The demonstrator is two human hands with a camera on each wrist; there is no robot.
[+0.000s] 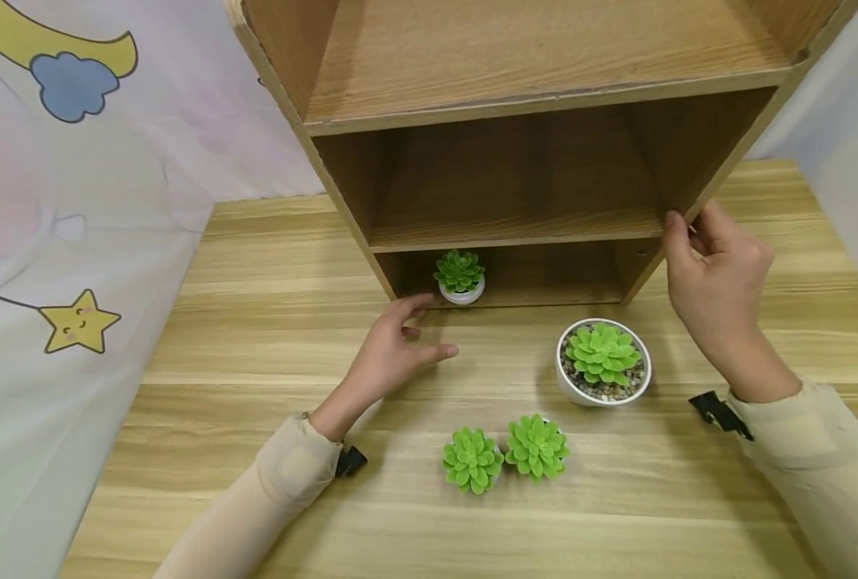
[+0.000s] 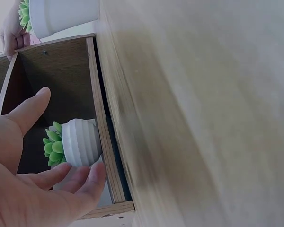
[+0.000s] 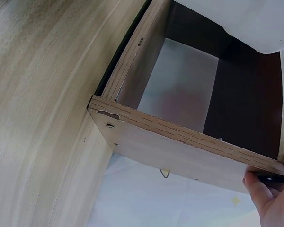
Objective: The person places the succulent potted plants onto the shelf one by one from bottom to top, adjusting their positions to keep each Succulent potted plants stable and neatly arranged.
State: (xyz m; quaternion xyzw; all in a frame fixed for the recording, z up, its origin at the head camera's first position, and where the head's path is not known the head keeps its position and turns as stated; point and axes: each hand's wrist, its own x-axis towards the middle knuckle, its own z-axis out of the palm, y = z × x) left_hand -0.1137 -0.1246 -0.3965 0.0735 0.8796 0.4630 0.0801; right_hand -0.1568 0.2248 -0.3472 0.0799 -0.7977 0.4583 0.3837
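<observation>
A small succulent in a white ribbed pot (image 1: 461,294) stands at the left of the bottom compartment of a wooden shelf (image 1: 544,100). Beside it is my left hand (image 1: 388,346), thumb spread away from the fingers. In the left wrist view, the fingertips reach the side of the ribbed pot (image 2: 80,142); whether they touch it I cannot tell. My right hand (image 1: 721,281) pinches the front edge of the shelf's right side panel between thumb and fingers. The right wrist view shows part of that hand (image 3: 274,203) at the panel (image 3: 180,142).
A larger succulent in a white pebble-filled pot (image 1: 605,362) stands on the wood-grain table (image 1: 255,362), before the shelf's right side. Nearer to me, two small succulents, one left (image 1: 472,460) and one right (image 1: 537,447), stand together. A printed cloth (image 1: 132,177) hangs at the left.
</observation>
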